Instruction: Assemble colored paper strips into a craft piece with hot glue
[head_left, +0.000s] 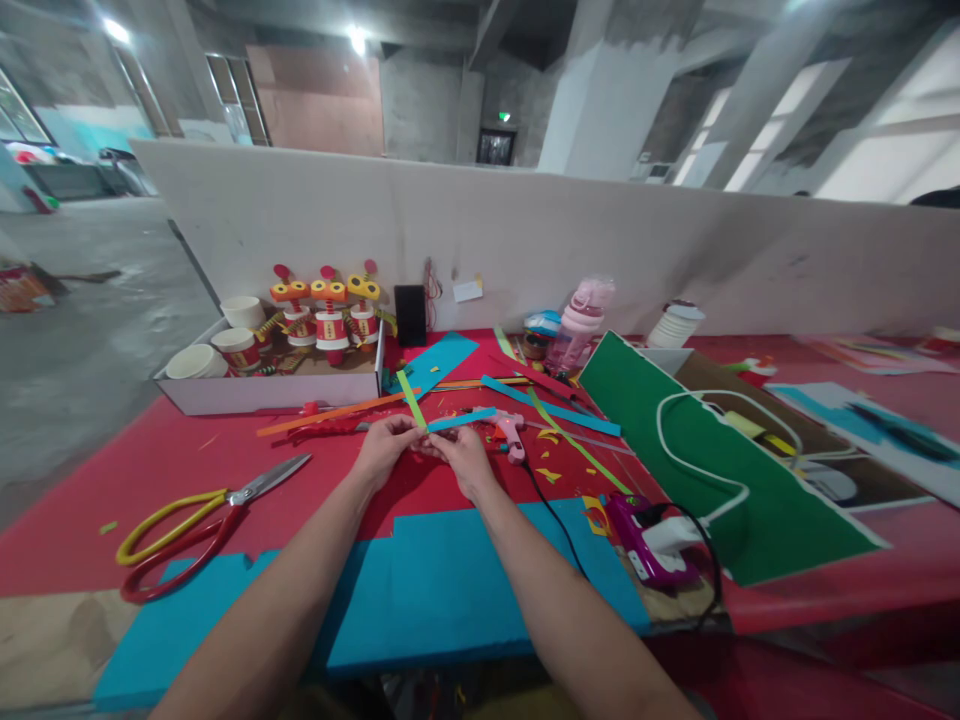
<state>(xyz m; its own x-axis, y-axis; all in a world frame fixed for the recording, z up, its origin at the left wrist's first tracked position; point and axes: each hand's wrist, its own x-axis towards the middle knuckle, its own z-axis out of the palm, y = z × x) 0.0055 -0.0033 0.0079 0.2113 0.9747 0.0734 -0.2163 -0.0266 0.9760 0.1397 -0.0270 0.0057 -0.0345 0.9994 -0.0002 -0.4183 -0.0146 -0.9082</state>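
Observation:
My left hand (388, 447) and my right hand (459, 455) meet over the middle of the red table, fingers pinched together. A green paper strip (410, 398) rises from the left fingertips, leaning to the left. From the right fingertips a blue paper strip (462, 420) points right. The two strips come together at an angle between my fingers; how they are joined there is hidden. Just beyond my right hand lies a pink glue gun (511, 437) with a black cord. Large scissors (217, 515) with one yellow and one red handle lie at the left, blades apart.
A white box (270, 392) at the back left holds paper cups and several paper-cup figures. Blue sheets (480, 590) cover the front edge. At the right are a purple power strip (651, 545), a green board (720, 480) and a pink bottle (581, 325). Paper strips and scraps lie scattered.

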